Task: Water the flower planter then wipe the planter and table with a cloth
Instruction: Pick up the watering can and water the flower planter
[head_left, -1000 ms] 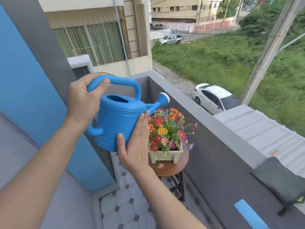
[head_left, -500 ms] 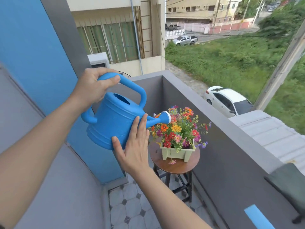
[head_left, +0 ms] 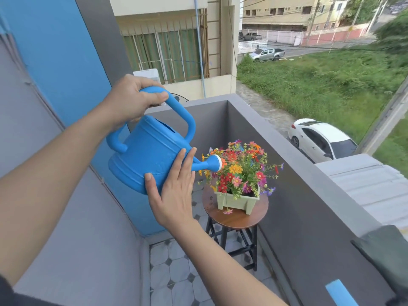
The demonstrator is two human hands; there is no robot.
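Note:
A blue watering can [head_left: 145,155] hangs tilted, its white-tipped spout touching the left side of the flowers. My left hand [head_left: 130,100] grips the top handle. My right hand [head_left: 174,186] lies flat with fingers straight against the can's lower side near the spout. The pale green planter [head_left: 237,200] full of red, orange and pink flowers stands on a small round wooden table [head_left: 235,219] with black legs. A dark green cloth [head_left: 384,255] lies on the balcony ledge at the right edge.
A grey balcony wall [head_left: 293,195] runs along the right and far sides, close behind the table. The blue and grey house wall [head_left: 66,85] stands on the left. Patterned floor tiles [head_left: 176,268] lie between them. A light blue strip [head_left: 340,292] sits on the wall at the bottom right.
The can has tipped further forward and its spout has dropped from above the flowers down to their left side. Both hands moved with it.

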